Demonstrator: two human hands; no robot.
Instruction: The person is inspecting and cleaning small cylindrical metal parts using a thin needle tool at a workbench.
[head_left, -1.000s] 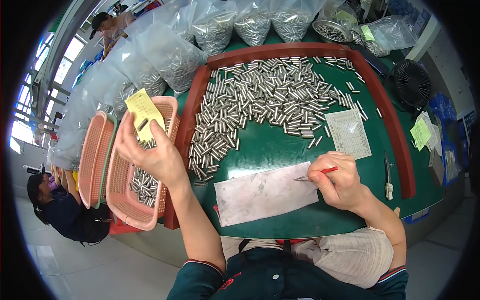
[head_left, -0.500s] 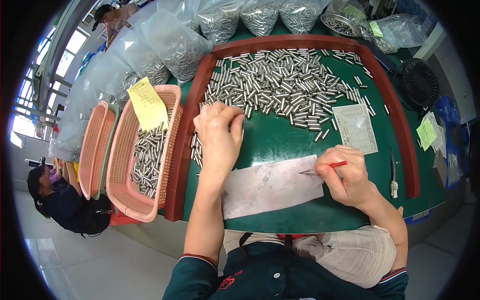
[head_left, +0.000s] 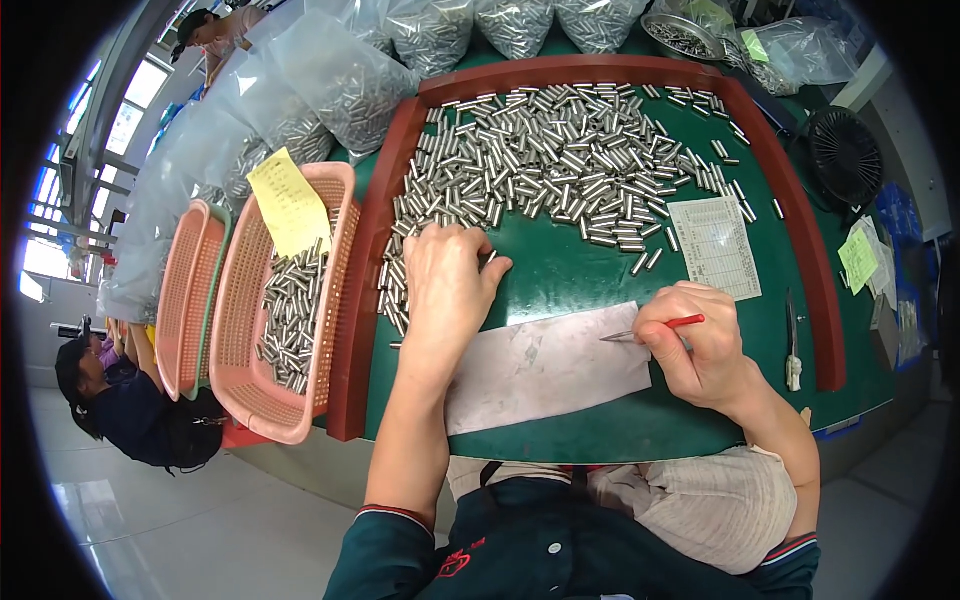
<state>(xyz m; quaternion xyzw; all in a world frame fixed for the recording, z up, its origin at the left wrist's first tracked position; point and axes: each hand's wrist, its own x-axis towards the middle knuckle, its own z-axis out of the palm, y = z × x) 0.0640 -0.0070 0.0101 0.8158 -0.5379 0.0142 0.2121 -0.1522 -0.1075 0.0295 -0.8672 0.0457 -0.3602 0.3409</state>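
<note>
My left hand [head_left: 446, 285] lies palm down on the green mat, fingers spread over the near edge of a big heap of short shiny metal pins [head_left: 545, 165]. Whether it grips any pin is hidden under the palm. My right hand [head_left: 700, 345] is shut on a red-handled pointed tool [head_left: 655, 328], its tip over a worn white sheet of paper [head_left: 545, 368] lying on the mat between my hands. A pink plastic basket [head_left: 330, 300] at my left holds more pins and a yellow paper note [head_left: 290, 200].
A red-brown raised rim [head_left: 355, 330] frames the green work surface. A printed sheet [head_left: 715, 245] lies right of the heap, a small tool [head_left: 792, 345] by the right rim. Clear bags of pins [head_left: 340, 80] line the back. A second pink basket [head_left: 185, 295], a black fan [head_left: 845, 155]; other people sit at left.
My left hand came away from the pink basket, leaving the yellow note there, and moved right onto the pins on the mat. My right hand stayed with the red tool.
</note>
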